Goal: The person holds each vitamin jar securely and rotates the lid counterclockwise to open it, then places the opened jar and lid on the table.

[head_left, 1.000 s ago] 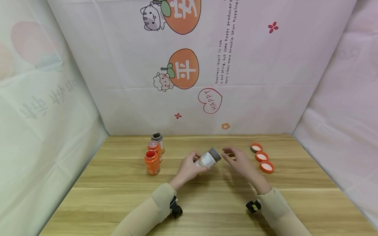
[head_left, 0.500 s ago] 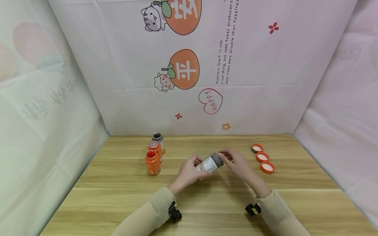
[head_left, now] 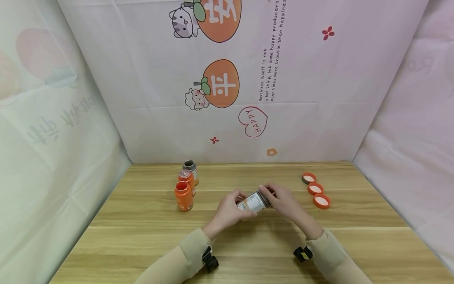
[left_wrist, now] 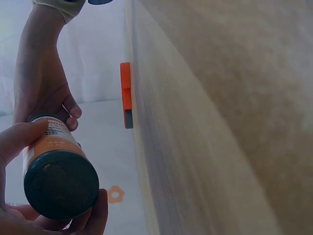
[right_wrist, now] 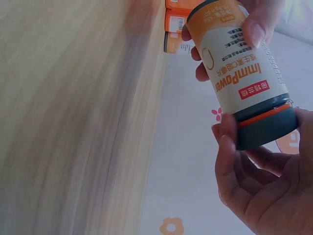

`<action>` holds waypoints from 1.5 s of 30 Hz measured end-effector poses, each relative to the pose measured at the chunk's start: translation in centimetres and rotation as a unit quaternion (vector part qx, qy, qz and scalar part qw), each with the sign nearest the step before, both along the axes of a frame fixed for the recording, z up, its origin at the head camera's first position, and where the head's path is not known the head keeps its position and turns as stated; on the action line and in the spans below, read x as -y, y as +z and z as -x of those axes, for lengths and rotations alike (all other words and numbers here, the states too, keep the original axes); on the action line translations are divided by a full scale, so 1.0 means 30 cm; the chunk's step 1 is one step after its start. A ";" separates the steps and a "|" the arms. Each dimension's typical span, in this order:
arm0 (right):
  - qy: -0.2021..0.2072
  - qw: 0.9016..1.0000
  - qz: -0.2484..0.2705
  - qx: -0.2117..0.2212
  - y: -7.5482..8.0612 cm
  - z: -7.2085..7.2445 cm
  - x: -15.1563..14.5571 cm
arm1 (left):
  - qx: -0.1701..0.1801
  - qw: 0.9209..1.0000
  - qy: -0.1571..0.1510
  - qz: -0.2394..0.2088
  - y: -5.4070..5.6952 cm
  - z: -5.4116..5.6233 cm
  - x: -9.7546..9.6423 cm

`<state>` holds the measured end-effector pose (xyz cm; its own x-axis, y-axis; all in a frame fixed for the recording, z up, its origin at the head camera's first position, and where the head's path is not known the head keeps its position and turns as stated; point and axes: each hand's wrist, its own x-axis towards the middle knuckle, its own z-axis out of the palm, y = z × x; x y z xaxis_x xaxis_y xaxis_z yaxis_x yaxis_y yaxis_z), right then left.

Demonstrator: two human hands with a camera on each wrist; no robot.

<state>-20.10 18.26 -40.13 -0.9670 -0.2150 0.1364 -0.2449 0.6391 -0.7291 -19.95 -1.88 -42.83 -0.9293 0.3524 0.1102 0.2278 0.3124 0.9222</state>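
Observation:
My left hand (head_left: pixel 227 211) grips a supplement bottle (head_left: pixel 253 202) round its body, above the middle of the table. The bottle is tilted, its capped end up and to the right. It has a white and orange label and, in the left wrist view, a dark base (left_wrist: pixel 61 185). My right hand (head_left: pixel 286 202) holds the dark grey screw cap (right_wrist: pixel 268 129), thumb and fingers on its sides. In the right wrist view, an orange band shows between the cap and the bottle's dark neck. Part of the cap is hidden by my right hand in the head view.
At the left stand three uncapped bottles: an orange one (head_left: pixel 183 200), another orange one with a patterned mouth (head_left: pixel 188 180), and a grey-necked one (head_left: pixel 192 169). Three caps, two orange (head_left: pixel 321 201) and one grey-sided (head_left: pixel 309 178), lie at the right. Printed cloth walls surround the wooden table (head_left: pixel 142 236).
My right hand has come left from beside the bottle and taken hold of its cap. The bottle has shifted slightly right and down in my left hand.

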 end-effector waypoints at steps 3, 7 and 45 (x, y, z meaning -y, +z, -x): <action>0.000 1.000 0.010 0.017 -0.002 -0.003 0.005 | 0.002 1.000 -0.003 -0.002 -0.003 -0.003 -0.001; -0.004 1.000 0.003 0.023 -0.003 -0.006 0.009 | -0.003 1.000 -0.008 0.001 -0.004 -0.009 -0.003; -0.004 0.997 -0.074 -0.007 -0.001 -0.014 0.030 | -0.098 0.990 0.004 0.101 0.016 -0.031 -0.006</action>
<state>-19.69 17.37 -40.16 -0.9669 -0.2267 0.1170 -0.2491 0.7409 -0.6237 -19.02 -1.70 -42.36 -0.9000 0.3786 0.2160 0.3927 0.4890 0.7789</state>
